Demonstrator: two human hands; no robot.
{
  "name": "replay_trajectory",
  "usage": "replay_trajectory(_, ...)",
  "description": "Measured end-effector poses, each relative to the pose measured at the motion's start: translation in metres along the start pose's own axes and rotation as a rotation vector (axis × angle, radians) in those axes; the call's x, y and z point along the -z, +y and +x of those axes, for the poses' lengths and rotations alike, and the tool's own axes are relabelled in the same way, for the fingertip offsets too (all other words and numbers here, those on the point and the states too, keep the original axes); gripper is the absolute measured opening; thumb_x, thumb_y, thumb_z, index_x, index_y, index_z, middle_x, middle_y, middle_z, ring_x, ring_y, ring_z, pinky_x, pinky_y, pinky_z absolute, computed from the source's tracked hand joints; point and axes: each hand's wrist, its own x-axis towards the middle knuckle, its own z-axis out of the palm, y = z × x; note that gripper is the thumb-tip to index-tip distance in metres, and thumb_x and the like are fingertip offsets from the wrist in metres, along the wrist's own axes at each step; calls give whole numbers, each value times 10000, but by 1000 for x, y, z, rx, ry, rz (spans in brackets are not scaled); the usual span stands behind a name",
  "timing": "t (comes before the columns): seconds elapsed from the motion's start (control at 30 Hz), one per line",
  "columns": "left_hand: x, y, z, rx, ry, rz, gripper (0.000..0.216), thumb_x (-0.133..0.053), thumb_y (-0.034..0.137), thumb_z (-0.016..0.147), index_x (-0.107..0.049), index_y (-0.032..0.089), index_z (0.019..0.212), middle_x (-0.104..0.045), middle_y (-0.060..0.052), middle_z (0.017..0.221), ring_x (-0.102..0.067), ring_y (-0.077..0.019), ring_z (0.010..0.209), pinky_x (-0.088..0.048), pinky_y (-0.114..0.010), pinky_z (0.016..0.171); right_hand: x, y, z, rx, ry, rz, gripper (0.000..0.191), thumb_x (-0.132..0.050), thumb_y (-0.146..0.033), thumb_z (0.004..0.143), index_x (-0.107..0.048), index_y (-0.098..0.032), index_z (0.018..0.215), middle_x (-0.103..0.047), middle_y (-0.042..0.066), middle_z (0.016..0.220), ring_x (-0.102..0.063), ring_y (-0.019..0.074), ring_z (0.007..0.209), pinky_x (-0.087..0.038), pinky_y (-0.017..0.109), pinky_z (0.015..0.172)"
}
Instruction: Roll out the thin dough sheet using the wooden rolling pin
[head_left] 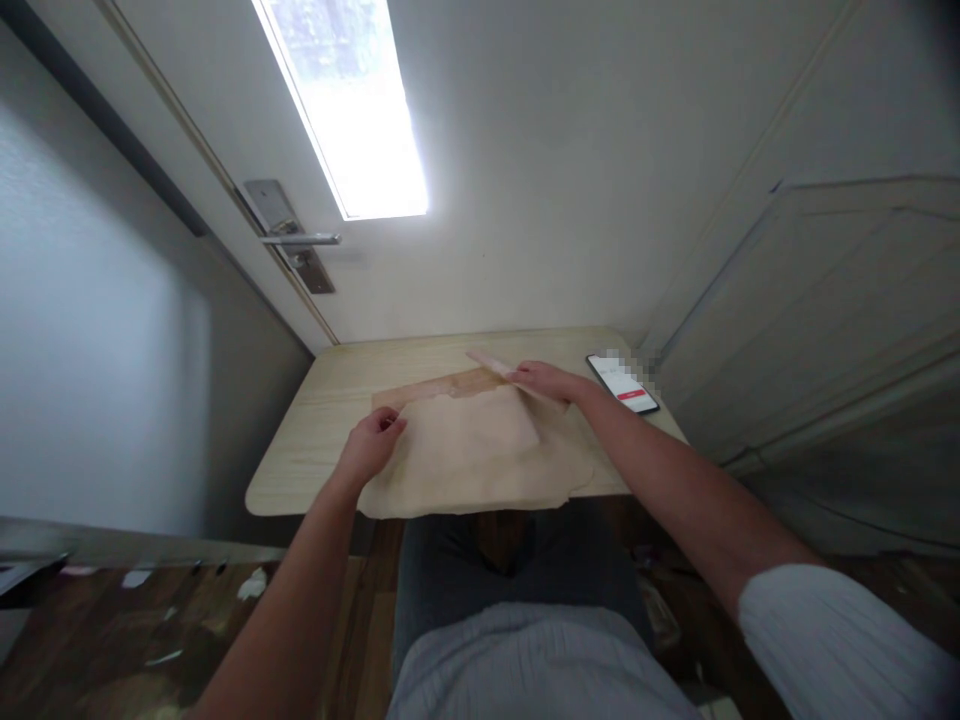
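Note:
A large sheet of thin tan paper [465, 480] lies across the small table in front of me, reaching over its near edge. On top of it rests a paler rectangular piece [480, 425], and a browner strip [420, 390] shows along its far side. My left hand [373, 442] pinches the paper's left edge between thumb and fingers. At the far right, my right hand [546, 380] grips a folded-up flap [491, 363] of the paper. Whether the layers are separate sheets or one folded bag, I cannot tell.
A phone [624, 385] with a lit screen lies on the light wooden table [300, 470], right of my right hand. Behind stands a white door [525, 200] with a metal handle [304, 239] and a bright window. Scraps of paper [253, 584] litter the floor at left.

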Motion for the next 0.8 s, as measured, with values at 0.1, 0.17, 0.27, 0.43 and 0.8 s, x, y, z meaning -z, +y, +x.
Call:
replay_trajectory(0.1, 0, 2, -3, 39, 36, -30, 243, -484, 411, 853, -620, 210, 871, -688, -49, 812, -625, -201, 752, -428, -301, 659, 6, -2, 1, 19, -19, -13, 290, -499, -437, 962, -675, -217, 1030, -696, 78, 1162, -640, 216, 988, -469, 289, 822)
replay_trajectory(0.17, 1, 2, -6, 56, 60, -44, 257, -473, 430, 865, -611, 215, 886, -690, -47, 801, -632, -207, 747, -436, -305, 661, 8, -3, -1, 37, -22, -21, 271, -496, -425, 965, -669, -222, 1012, -699, 64, 1136, -640, 204, 973, -464, 273, 802)
replay_trajectory(0.27, -1, 1, -10, 31, 98, -80, 268, -457, 451, 879, -600, 225, 904, -695, -35, 795, -638, -210, 754, -451, -316, 697, 5, -6, -9, 74, -6, -30, 294, -450, -436, 986, -638, -210, 986, -705, 60, 1057, -640, 189, 915, -447, 254, 733)
replay_trajectory(0.43, -9, -1, -16, -24, 175, -135, 289, -435, 474, 902, -591, 235, 940, -696, -32, 819, -643, -215, 791, -460, -322, 742, -20, -10, -27, 69, 167, -210, 296, -429, -453, 995, -558, -206, 1095, -708, 83, 991, -645, 212, 856, -398, 272, 677)
replay_trajectory(0.8, 23, -20, -24, 21, 337, -96, 294, -471, 483, 877, -602, 222, 911, -669, -44, 821, -621, -215, 784, -446, -317, 743, -38, -62, -8, 104, 283, -366, 347, -389, -521, 1003, -486, -228, 1162, -713, 73, 1036, -668, 230, 860, -375, 291, 637)
